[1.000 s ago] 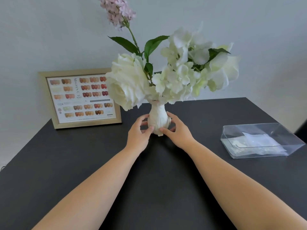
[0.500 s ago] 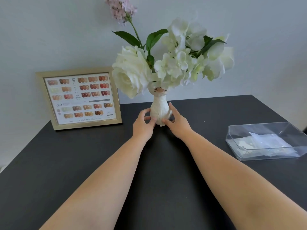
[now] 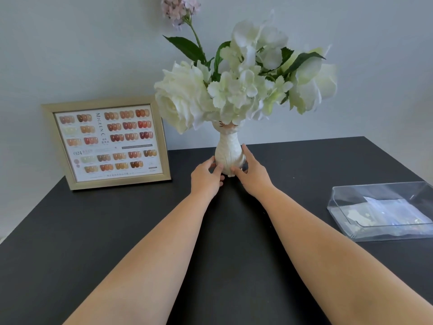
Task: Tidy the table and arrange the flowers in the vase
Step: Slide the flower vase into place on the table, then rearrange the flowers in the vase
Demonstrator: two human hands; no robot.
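A small white cat-shaped vase (image 3: 229, 150) stands upright near the back of the black table (image 3: 93, 231). It holds white flowers (image 3: 236, 90) with green leaves and one tall pink sprig (image 3: 179, 8). My left hand (image 3: 206, 178) grips the vase's base from the left. My right hand (image 3: 251, 172) grips it from the right, fingers along its side. The bottom of the vase is partly hidden by my fingers.
A gold-framed nail colour chart (image 3: 107, 143) leans against the wall at the back left. A clear plastic box (image 3: 384, 209) with small packets inside lies on the table at the right. The grey wall is close behind the vase.
Both hands have pushed the vase away from me toward the back wall. It now stands farther back on the table, still upright.
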